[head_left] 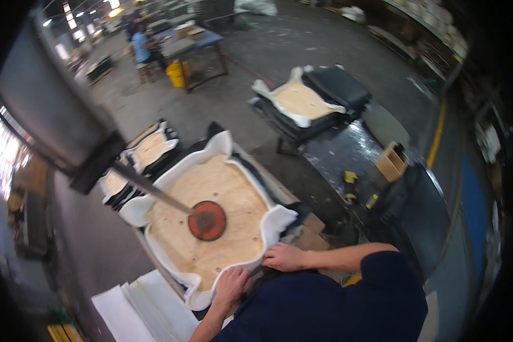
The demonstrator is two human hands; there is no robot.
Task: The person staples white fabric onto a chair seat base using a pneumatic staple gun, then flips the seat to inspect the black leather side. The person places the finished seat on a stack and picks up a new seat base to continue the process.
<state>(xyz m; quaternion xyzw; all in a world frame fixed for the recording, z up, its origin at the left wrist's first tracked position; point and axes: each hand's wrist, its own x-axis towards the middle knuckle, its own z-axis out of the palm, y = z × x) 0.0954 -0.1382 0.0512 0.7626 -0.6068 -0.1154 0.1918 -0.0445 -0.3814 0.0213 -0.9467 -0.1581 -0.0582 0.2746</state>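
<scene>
In front of me lies a plywood seat panel point(171, 228) with white padding point(174, 268) turned up around its rim and dark cover material point(215, 131) showing beneath. A red round press disc point(207, 220) on a metal rod rests on the middle of the board. My left hand point(232, 283) is at the near edge, its fingers curled over the padding. Farther right along the same edge, my right hand point(284, 257) is closed, with its fingertips against the rim. What exactly lies between the fingers of each hand is partly hidden.
The press cylinder point(57, 85) hangs at the upper left. White sheets point(145, 308) are stacked at the lower left. On the right, a dark table point(330, 148) bears a yellow-black tool point(351, 185) and a cardboard box point(392, 162). More padded seats point(302, 100) stand beyond; a person point(144, 45) sits far off.
</scene>
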